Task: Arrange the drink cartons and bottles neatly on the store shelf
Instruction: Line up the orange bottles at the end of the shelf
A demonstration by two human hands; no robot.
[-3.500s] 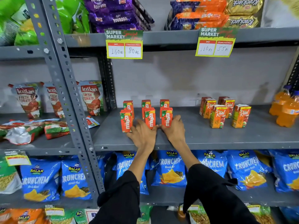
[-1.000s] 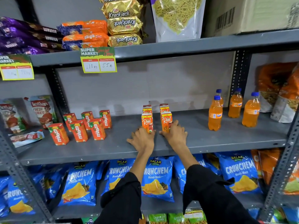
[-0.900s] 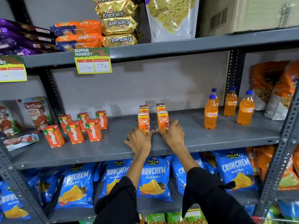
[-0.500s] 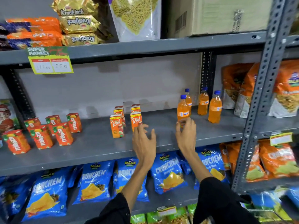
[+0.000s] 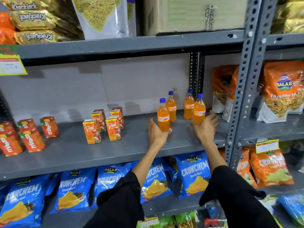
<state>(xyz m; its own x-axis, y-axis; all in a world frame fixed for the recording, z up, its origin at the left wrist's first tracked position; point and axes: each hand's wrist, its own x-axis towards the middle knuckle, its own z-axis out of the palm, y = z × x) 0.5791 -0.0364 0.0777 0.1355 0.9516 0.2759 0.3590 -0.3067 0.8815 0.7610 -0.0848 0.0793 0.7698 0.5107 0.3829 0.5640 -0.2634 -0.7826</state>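
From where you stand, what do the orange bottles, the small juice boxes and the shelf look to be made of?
Orange bottles: likely clear plastic, glossy; the drink shows through, and the caps are blue. Juice boxes: printed carton, probably coated paperboard, with sharp folded edges and a slight sheen. Shelf: apparently grey painted metal with a matt finish.

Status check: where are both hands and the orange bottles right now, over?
Left hand at the front-left bottle, right hand at the front-right bottle; grip unclear. All four upright. Nothing in the way.
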